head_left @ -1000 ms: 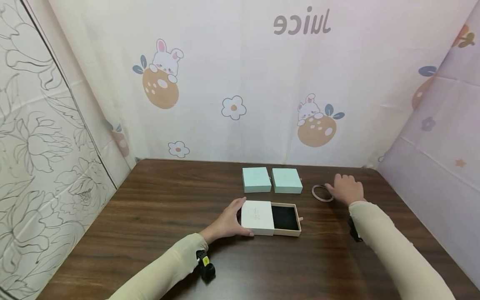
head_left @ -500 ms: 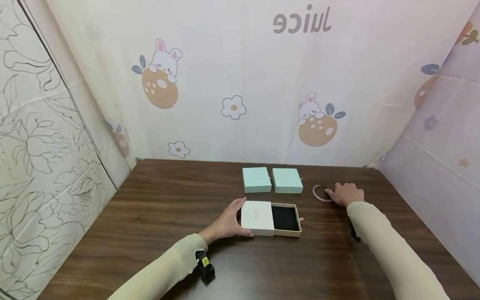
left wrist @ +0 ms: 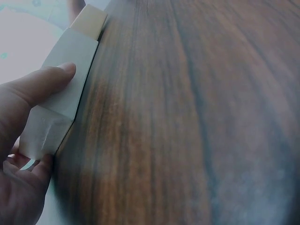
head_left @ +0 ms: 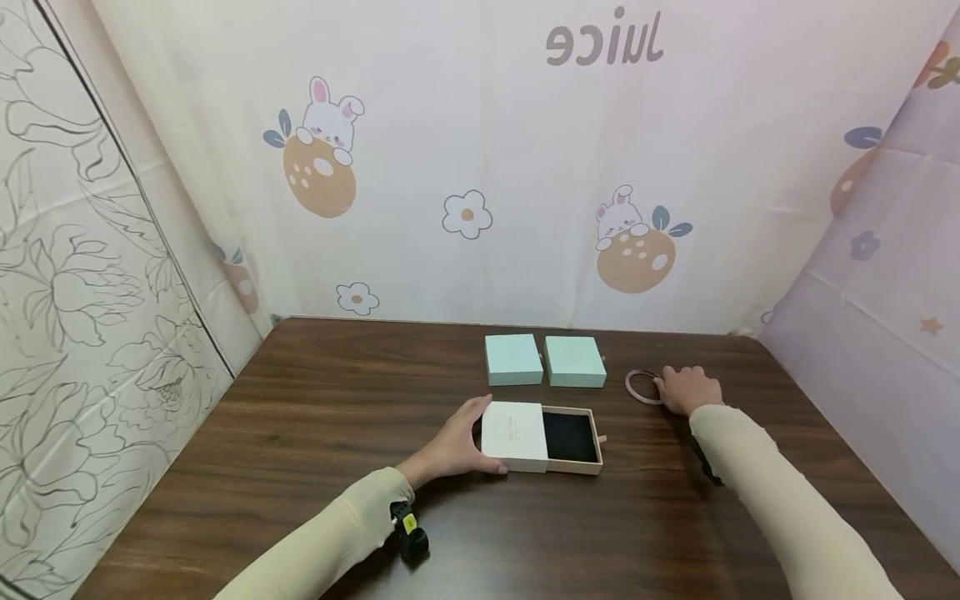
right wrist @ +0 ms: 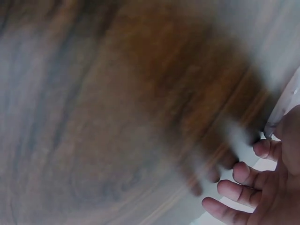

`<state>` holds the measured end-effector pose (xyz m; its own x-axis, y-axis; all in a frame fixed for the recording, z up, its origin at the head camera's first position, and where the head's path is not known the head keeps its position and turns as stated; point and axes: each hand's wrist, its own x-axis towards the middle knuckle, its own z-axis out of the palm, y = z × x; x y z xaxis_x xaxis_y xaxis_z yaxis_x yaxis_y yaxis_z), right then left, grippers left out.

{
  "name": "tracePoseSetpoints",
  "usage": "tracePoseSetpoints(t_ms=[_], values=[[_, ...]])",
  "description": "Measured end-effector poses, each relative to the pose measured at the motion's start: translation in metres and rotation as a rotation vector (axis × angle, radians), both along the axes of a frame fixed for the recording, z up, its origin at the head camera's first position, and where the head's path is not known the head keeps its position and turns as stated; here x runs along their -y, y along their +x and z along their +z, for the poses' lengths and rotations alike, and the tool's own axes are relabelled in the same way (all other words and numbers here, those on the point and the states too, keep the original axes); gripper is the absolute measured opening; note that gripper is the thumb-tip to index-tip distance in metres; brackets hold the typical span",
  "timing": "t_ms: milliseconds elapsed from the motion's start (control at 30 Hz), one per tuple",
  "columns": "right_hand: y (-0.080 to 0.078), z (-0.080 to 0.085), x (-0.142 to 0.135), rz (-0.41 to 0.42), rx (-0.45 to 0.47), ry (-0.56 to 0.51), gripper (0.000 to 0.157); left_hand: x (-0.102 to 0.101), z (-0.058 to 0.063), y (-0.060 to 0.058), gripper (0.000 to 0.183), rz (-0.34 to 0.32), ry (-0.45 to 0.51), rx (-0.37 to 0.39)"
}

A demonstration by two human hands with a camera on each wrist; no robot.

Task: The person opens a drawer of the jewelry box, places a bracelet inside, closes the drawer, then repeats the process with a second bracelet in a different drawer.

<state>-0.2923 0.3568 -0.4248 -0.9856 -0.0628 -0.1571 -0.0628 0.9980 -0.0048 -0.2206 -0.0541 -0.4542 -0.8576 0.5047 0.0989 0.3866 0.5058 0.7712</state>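
In the head view my left hand [head_left: 450,446] grips the left end of a white drawer-style gift box [head_left: 514,435], thumb along its front side and fingers behind. Its tray [head_left: 573,442], lined in black, is slid partly out to the right and has a small tab. The left wrist view shows the thumb [left wrist: 58,79] against the box's long side. At the right, my right hand [head_left: 687,390] pinches the right edge of a pale ring-shaped bangle [head_left: 633,393] lying on the table. In the right wrist view the other fingers [right wrist: 239,192] are loosely bent beside it.
Two mint-green boxes [head_left: 513,360] stand side by side behind the white box. The brown wood-grain table [head_left: 337,392] ends at a printed curtain [head_left: 465,150] at the back, with a patterned panel [head_left: 90,300] on the left.
My right hand has shifted slightly left and toward me, with its fingers lowered by the bangle. The left hand, the box and the bangle stay practically where they were.
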Motion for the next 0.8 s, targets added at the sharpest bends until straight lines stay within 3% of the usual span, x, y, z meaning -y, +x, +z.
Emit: tracePoseSetpoints(t_ms=[333, 800], values=[[0.0028, -0.0005, 0.0022, 0.055, -0.091, 0.012, 0.027, 0.0001, 0.0011, -0.0007, 0.109, 0.003, -0.004, -0.005], [0.0060, -0.0040, -0.0006, 0.122, -0.052, 0.054, 0.021, -0.0007, -0.0026, 0.0010, 0.110, -0.009, 0.000, 0.005]])
